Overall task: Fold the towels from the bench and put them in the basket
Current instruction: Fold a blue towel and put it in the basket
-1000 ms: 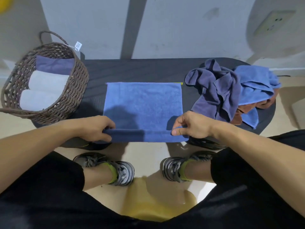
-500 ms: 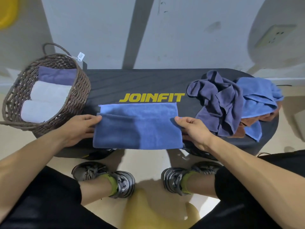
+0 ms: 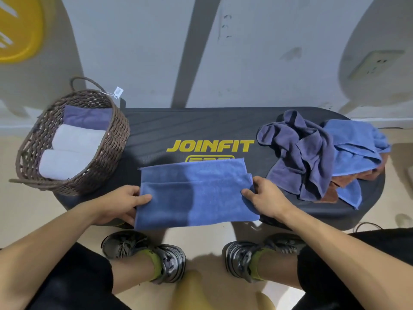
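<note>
Towel (image 3: 196,193) at centre frame looks soft, light, floppy; my left hand (image 3: 120,203) and right hand (image 3: 264,198) pinch its short edges. I'd keep hold there — corners sag otherwise.

"JOINFIT" stands in yellow capitals on the dark bench (image 3: 156,135). Below it, a yellow outlined mark is half covered by the blue towel (image 3: 196,193), unreadable. The basket's tag (image 3: 118,92) is too small to read.
</note>
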Available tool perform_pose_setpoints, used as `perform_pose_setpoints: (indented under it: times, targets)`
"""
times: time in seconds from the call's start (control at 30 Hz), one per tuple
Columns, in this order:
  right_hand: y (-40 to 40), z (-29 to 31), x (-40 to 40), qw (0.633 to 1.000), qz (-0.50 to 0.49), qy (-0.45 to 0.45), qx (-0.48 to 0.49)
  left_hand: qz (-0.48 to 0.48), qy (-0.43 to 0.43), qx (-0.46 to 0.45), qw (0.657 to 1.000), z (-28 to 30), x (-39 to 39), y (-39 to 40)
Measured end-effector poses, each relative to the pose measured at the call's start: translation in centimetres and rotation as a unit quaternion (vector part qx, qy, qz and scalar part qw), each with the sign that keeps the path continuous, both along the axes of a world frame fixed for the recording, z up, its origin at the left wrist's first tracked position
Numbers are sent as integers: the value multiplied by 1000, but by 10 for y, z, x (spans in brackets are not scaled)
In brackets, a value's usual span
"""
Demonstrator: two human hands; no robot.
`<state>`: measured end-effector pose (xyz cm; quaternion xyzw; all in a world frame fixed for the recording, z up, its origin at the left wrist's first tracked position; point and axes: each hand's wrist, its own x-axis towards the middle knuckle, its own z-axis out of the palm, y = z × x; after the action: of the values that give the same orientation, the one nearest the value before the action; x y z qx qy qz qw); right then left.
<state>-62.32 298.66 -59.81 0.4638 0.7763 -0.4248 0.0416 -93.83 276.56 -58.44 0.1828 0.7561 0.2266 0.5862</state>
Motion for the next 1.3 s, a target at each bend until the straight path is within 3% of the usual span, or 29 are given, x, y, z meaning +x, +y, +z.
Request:
perform_pose_setpoints:
  times: [0.1, 0.2, 0.27, 0.37, 0.43, 0.77, 0.83, 0.93, 1.07, 1.17, 1.3]
  targets:
    - [0, 2, 0, 998, -28, 48, 22, 20, 39, 44, 998, 1, 1, 7]
    - [6, 7, -4, 990, -70, 114, 53, 19, -58, 75, 995, 10, -15, 10]
    - [10, 8, -10, 985, -97, 134, 43, 57, -70, 83, 993, 12, -25, 14]
    - [16, 2, -15, 985, -128, 109, -33, 124, -24, 63, 990, 4, -25, 19]
    - [19, -5, -15, 987, -128, 76, -55, 119, -4, 43, 992, -3, -19, 19]
    - [15, -2, -12, 991, -134, 21, 8, 101, 53, -24, 993, -15, -14, 18]
    - [15, 0, -11, 990, -135, 24, 14, 72, 104, -26, 992, -20, -11, 18]
    - [15, 1, -11, 994, -99, -9, 34, -32, 252, -32, 967, -27, -10, 18]
    - [14, 0, -11, 992, -57, -78, 76, -91, 322, -47, 941, -28, -10, 19]
    - [15, 2, -12, 989, -51, -112, 76, -75, 358, -59, 929, -17, -6, 20]
    - [14, 8, -16, 979, 4, -176, 103, -102, 527, 65, 841, -1, 13, 26]
